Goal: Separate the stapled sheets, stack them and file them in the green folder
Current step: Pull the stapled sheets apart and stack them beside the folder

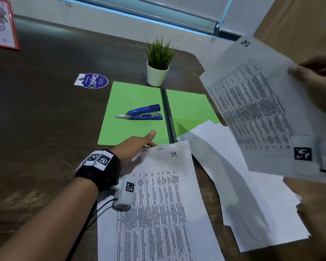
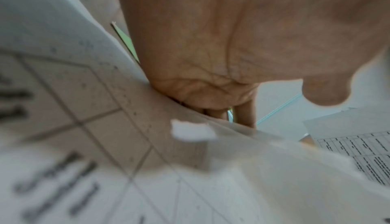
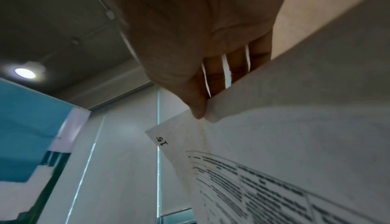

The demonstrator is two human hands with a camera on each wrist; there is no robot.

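The green folder (image 1: 132, 102) lies open on the dark table, with a blue stapler (image 1: 144, 114) on its left half. My left hand (image 1: 149, 142) is at the folder's near edge. Its fingers (image 2: 244, 114) reach under the raised top edge of the printed sheet numbered 19 (image 1: 158, 204), and the thumb (image 2: 325, 92) sticks out clear of the paper. My right hand (image 1: 299, 69) holds the sheet numbered 15 (image 1: 256, 110) up in the air at the right, thumb (image 3: 198, 109) pinching its edge against the fingers. A loose pile of white sheets (image 1: 243, 194) lies under it, covering the folder's right near corner.
A small potted plant (image 1: 158, 72) stands just behind the folder. A round blue sticker (image 1: 93, 81) is on the table to the folder's left. An orange-edged drawing (image 1: 0, 23) lies far left. The table's rounded edge runs behind the raised sheet at right.
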